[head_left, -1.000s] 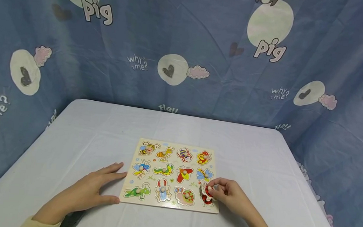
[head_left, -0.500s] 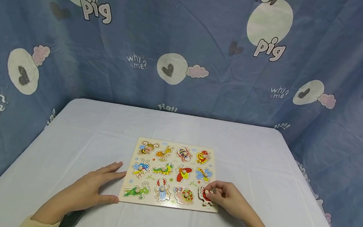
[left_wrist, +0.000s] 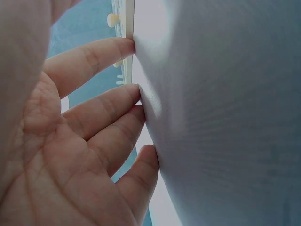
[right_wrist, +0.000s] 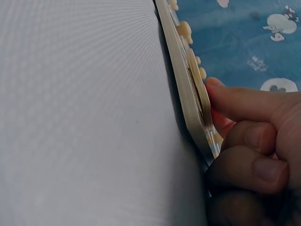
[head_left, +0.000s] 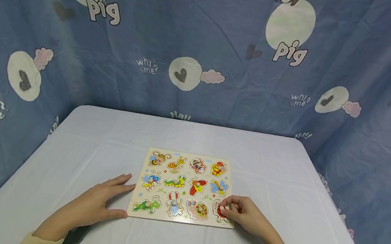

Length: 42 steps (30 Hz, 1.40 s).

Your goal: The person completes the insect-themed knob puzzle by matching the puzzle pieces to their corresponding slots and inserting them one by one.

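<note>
A wooden peg puzzle board [head_left: 161, 216] with printed insect pieces lies flat on the white table. My left hand [head_left: 98, 202] rests at the board's left edge, fingers spread and mostly straight; in the left wrist view its fingertips [left_wrist: 126, 45] touch the board's side. At the board's near right corner, my right hand [head_left: 248, 214] pinches the knob of a red ladybug piece [head_left: 219, 215] between thumb and forefinger. From the right wrist view, the ladybug piece [right_wrist: 201, 96] sits slightly proud of the board and a little tilted. Its knob is mostly hidden by my fingers.
Several other knobbed pieces sit in the board, among them a snail [head_left: 197, 210], a stag beetle [head_left: 174, 204], a dragonfly [head_left: 219, 188] and a grasshopper [head_left: 147, 205]. White cloth covers the table [head_left: 264, 161]. A blue printed curtain [head_left: 201, 35] stands behind and at both sides.
My right hand has brought the ladybug piece down and slightly left; it was raised and tilted over the corner and now lies nearly level in its outline. My left hand has stayed put.
</note>
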Available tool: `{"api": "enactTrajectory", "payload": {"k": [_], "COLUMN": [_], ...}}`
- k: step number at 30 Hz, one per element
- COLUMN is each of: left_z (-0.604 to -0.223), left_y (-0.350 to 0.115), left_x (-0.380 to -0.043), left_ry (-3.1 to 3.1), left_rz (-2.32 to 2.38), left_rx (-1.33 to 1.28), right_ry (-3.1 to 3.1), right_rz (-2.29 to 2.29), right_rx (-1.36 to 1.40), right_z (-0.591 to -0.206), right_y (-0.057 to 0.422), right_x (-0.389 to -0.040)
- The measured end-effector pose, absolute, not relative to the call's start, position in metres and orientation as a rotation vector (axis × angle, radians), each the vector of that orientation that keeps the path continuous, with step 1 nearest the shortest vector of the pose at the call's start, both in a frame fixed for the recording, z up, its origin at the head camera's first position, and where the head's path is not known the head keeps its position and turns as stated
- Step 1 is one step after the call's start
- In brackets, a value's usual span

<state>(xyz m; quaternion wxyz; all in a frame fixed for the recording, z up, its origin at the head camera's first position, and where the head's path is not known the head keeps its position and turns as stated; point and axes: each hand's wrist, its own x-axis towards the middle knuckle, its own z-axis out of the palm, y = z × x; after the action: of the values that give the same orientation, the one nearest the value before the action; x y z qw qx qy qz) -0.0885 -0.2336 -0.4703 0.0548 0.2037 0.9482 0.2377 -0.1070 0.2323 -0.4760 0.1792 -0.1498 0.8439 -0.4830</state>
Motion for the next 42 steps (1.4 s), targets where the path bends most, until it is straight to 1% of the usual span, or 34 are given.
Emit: {"api": "enactTrajectory", "payload": {"k": [9,24,30,39,42], "left_z": [-0.47,-0.471,-0.473,-0.471,-0.465], "left_y": [-0.233,-0.231,-0.231,-0.231,-0.233], "left_x": [-0.09,-0.09,-0.09,-0.089,-0.09], "left_ry": [2.859,2.872,2.873,2.858,2.867], "left_rz": [0.708,0.718,0.719,0.72,0.736], "left_rx": [0.609,0.654,0.659,0.626,0.622], "right_ry": [2.413,2.32,2.224,2.193,2.297], "right_rz": [-1.377,-1.331,-1.419,-1.477,-1.463], "right_rx": [-0.457,-0.405,-0.343,-0.359,-0.349], "right_z": [-0.477,-0.48,-0.482,-0.479,-0.473], "right_y": [0.233,0.247,0.255,0.256,0.26], "right_x": [-0.108,-0.115,-0.117,-0.119,-0.118]}}
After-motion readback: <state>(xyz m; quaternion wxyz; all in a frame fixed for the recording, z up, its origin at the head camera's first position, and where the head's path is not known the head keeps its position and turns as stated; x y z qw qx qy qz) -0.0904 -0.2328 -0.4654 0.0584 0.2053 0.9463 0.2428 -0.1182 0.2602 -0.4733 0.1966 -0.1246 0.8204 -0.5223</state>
